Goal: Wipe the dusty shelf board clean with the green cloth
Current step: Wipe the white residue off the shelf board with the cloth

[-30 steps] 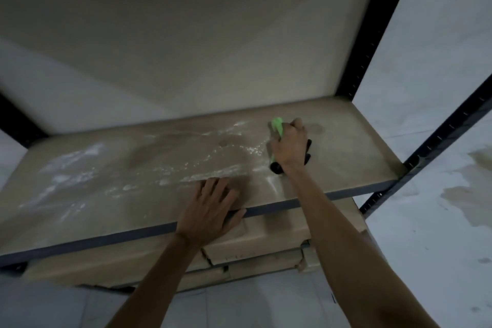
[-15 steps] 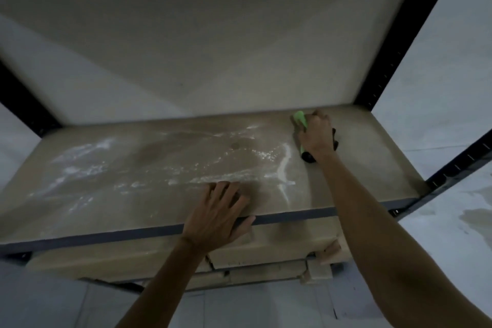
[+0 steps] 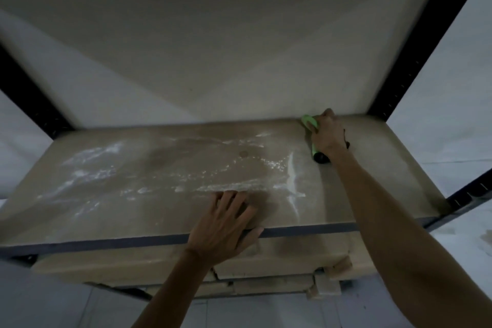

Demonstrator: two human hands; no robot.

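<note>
**A:** What is the nearest hand doing?

**B:** The left hand is lying flat on the front edge of the shelf board. Its fingers are straight and spread, and the thumb is resting along the dark lip. It is holding nothing and, I'd say, is only bracing.

**A:** And beyond it?

**B:** White dust is lying in streaks across the middle and left of the board. A thin ridge of it is running front to back, just right of that hand. The strip past the ridge is looking cleaner.

**A:** Where is the cloth?

**B:** The green cloth is sitting at the far right, close to the back edge. The right hand is curling its fingers round it and pressing it down. A dark end is poking out by the wrist, and I cannot tell what it is.

**A:** So which step is this?

**B:** The wiping is under way, but most of the board is waiting. The next move is calling for a pass leftward over the ridge with steady pressure. The left hand is probably going to have to shift aside for it.
</note>
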